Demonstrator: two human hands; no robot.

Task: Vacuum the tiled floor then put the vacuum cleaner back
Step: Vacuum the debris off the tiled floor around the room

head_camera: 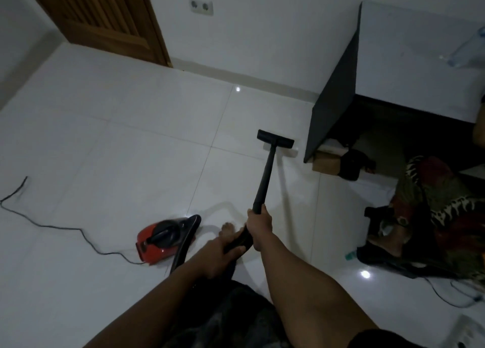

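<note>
**Vacuuming under way, cleaner not yet put back**

The left hand (223, 250) is curled round the lower black end of the tube. Just ahead of it, the right hand (258, 220) grips the tube (265, 175) higher up, so both hands are closed on it. A bare foot (227, 228) shows on the floor beside them. Just left of the hands the red vacuum cleaner (157, 240) sits on the tiles, and its cord (52, 227) trails off toward the left edge. The tube slopes forward to the nozzle (275, 139), which rests flat on the tiled floor (118, 143) near the foot of a dark desk (338, 106).

This looks like the middle of the sweeping. How much floor has already been covered cannot be told, since no dirt shows anywhere. Putting the cleaner away is still wholly to do.

The tiles are large, white and glossy, with lamp glints on them in a dim room. A patterned cloth (433, 211) lies heaped at the right. On the far wall are a wooden door (99, 14) and a double socket (201, 7).
</note>
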